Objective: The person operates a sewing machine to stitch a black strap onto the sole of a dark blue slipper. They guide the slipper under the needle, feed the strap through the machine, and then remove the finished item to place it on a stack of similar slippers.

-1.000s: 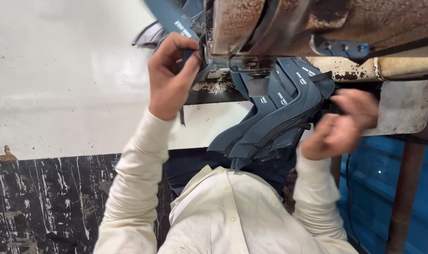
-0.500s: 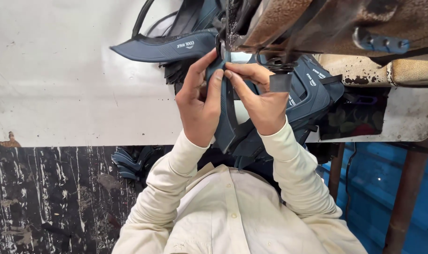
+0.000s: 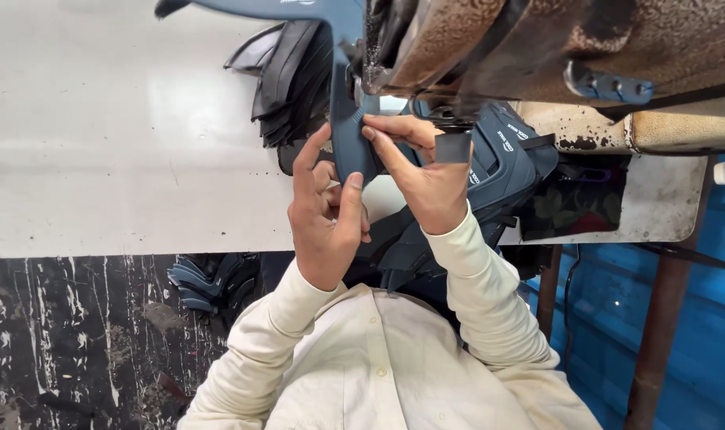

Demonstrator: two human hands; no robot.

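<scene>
The view is inverted, so the person's torso sits at the bottom and the white worktop [image 3: 123,143] spreads above it. Both hands meet at a blue-grey shoe upper piece [image 3: 348,147], a long curved strip of synthetic material that runs up from the fingers toward the rusty sewing machine head [image 3: 490,40] at the top of the view.

The left hand [image 3: 326,215] holds the strip from below: its thumb and forefinger are spread on either side of the piece's lower end, with the remaining fingers curled beneath, so its grip is clamped on the strip, most likely to keep it flat and taut. The right hand [image 3: 426,179] comes in from the other side, its fingertips pinched together on the strip's edge just below the machine, which seems meant to steer the piece in line with the needle area; the needle itself is hidden behind the machine body.

To the left of the strip, a stack of dark cut pieces [image 3: 291,80] lies fanned on the worktop, within reach of the left hand. On the right, a pile of blue-grey uppers [image 3: 510,163] with pale markings hangs off the worktop edge beside the right wrist. A further bundle of similar pieces [image 3: 207,279] lies on the dark speckled floor [image 3: 76,334] below the worktop edge.
</scene>
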